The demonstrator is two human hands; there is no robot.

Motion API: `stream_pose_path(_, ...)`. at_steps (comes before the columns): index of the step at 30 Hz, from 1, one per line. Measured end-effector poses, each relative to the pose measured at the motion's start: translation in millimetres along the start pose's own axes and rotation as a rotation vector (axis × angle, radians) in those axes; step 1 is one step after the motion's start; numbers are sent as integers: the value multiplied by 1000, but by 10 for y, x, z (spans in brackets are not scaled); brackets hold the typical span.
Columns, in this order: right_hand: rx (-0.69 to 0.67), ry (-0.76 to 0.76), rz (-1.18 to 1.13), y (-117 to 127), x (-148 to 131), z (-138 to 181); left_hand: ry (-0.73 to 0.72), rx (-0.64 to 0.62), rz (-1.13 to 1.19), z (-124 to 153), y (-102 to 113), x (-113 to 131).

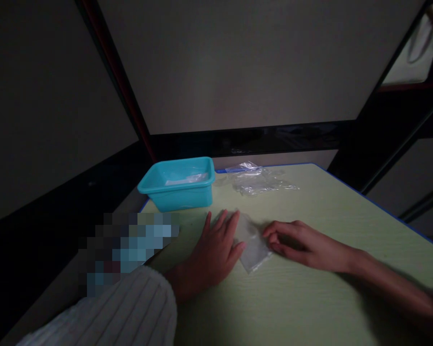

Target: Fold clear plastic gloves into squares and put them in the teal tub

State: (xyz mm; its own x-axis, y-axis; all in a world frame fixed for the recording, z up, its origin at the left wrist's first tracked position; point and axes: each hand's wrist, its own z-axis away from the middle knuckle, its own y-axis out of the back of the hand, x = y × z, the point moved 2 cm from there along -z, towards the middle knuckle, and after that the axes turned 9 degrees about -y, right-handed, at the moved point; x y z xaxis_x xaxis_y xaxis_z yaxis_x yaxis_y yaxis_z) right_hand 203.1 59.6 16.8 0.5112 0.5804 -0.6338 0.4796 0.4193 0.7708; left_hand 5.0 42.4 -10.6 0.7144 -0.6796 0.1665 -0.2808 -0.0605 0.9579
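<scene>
A small clear plastic bag (pixel 251 245) lies flat on the light wood-grain table, one corner pointing toward me. My left hand (pixel 216 250) rests palm down at its left side, fingers spread, with the fingertips and thumb along its edge. From the right, my right hand (pixel 292 240) reaches to the bag's opposite edge. Its fingers are bent and its fingertips come together with the thumb at that edge, pinching the film. The exact contact under the fingertips is partly hidden.
A turquoise plastic basin (pixel 180 196) with whitish film or paper (pixel 187 179) inside stands at the table's back left. Crumpled clear plastic (pixel 256 180) lies along the back edge. A blurred-out bluish object (pixel 140 245) is at the left edge. Dark panels (pixel 238 62) rise behind the table.
</scene>
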Motion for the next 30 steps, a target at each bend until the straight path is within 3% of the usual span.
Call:
stream_pose_path(7,122,378,447,3,-73,45,-132,-72,17,99,14,163)
stream_pose_path(16,165,377,652,-46,-69,57,-157,-172,87,136,16,224)
stream_pose_path(21,169,453,771,-96,-51,54,-154,-177,83,131,36,234)
stream_pose_path(26,173,487,790,-134,-51,65,-163,-170,91,134,27,232)
stream_pose_path(30,157,414,711,-118,-85,59,-165,-153,87,122,26,247)
